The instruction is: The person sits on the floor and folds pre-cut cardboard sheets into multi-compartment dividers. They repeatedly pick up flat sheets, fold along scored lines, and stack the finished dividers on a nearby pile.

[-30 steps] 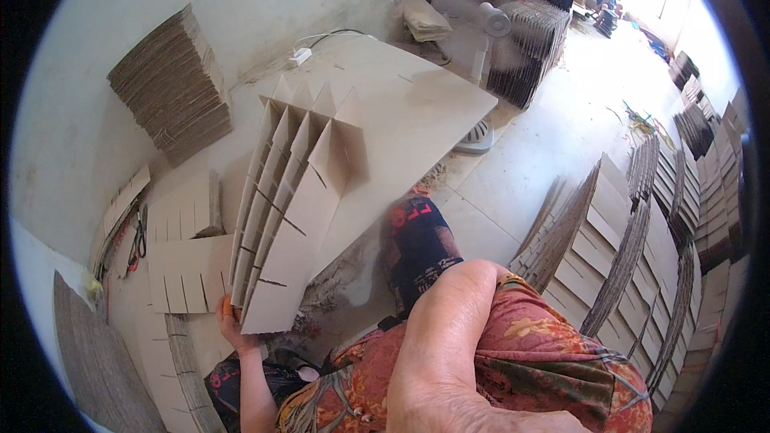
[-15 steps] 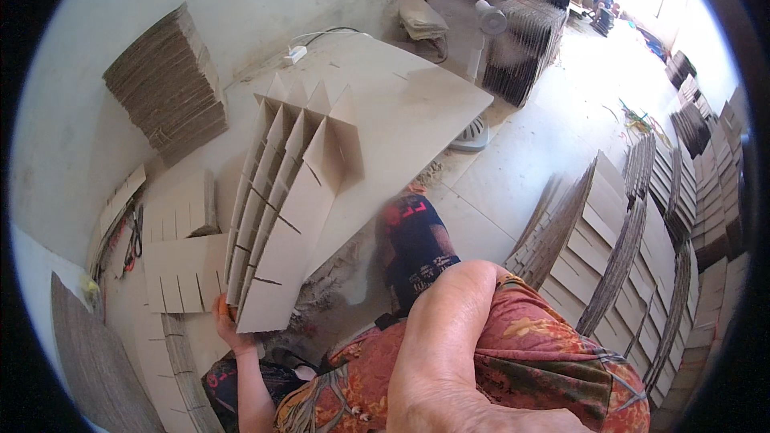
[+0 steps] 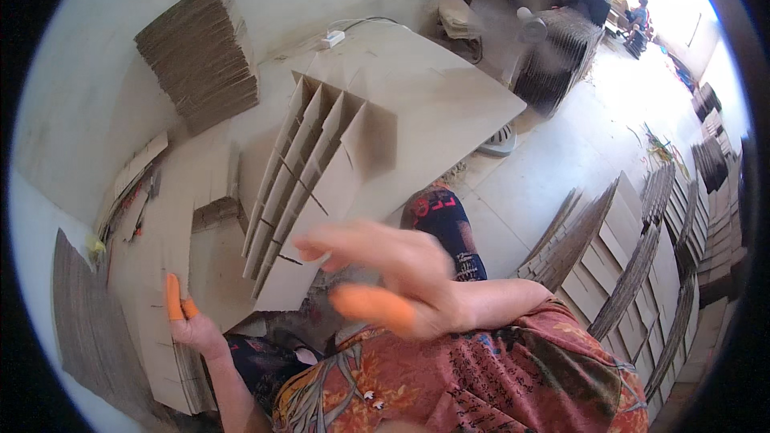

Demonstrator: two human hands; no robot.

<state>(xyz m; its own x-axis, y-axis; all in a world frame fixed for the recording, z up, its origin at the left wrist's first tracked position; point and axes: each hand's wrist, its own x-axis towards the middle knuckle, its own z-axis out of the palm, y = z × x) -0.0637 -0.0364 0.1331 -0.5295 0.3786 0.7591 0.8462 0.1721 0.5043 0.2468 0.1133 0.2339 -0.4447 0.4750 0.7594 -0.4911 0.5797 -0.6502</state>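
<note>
A partition of interlocked cardboard strips [image 3: 317, 184] stands tilted on the table in front of me, with several slotted panels side by side. My left hand [image 3: 192, 322], with orange covers on two fingers, is closed on the lower end of a long cardboard strip [image 3: 170, 232] at the left. Beneath that strip lies a stack of slotted cardboard strips [image 3: 188, 373]. My right hand [image 3: 401, 281] is blurred in front of the partition's near end; its fingers are apart, nothing shows in them, and an orange cover sits on one.
A white board [image 3: 449, 92] carries the partition. A tall cardboard stack [image 3: 200, 56] leans against the wall. Scissors [image 3: 144, 212] lie at the left. A fan [image 3: 529, 28] stands beyond the board. Rows of cardboard [image 3: 609, 265] line the right side. A person [image 3: 639, 16] sits far off.
My left hand has left the partition's lower end and moved left to a cardboard strip. My right hand has swung up in front of the partition. The view has shifted left.
</note>
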